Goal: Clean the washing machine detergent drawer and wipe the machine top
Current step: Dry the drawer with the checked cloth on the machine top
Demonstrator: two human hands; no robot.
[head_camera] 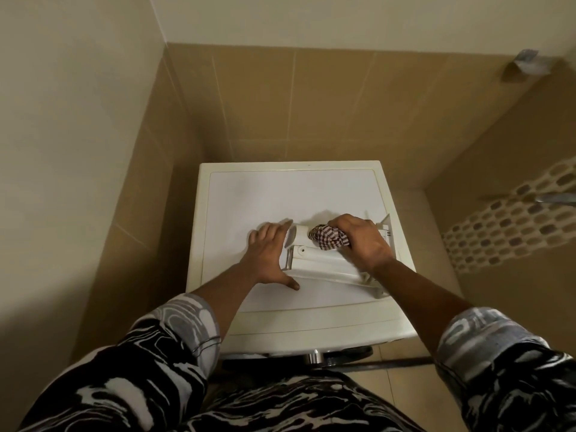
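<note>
The white washing machine top (265, 194) is filling the middle of the frame, bare apart from what the hands are working on. I judge it is not yet being wiped. The detergent drawer (324, 263) is lying out of the machine, across the top's lower right. So the drawer step looks under way, with the top and refitting still to come. The left hand (268, 254) is bracing the drawer's left end, fingers fairly straight, thumb on the top. The right hand (361, 241) is clutching a bunched checked cloth (327, 236) and pressing it into a compartment. Cloth and hand are hiding any residue inside.
</note>
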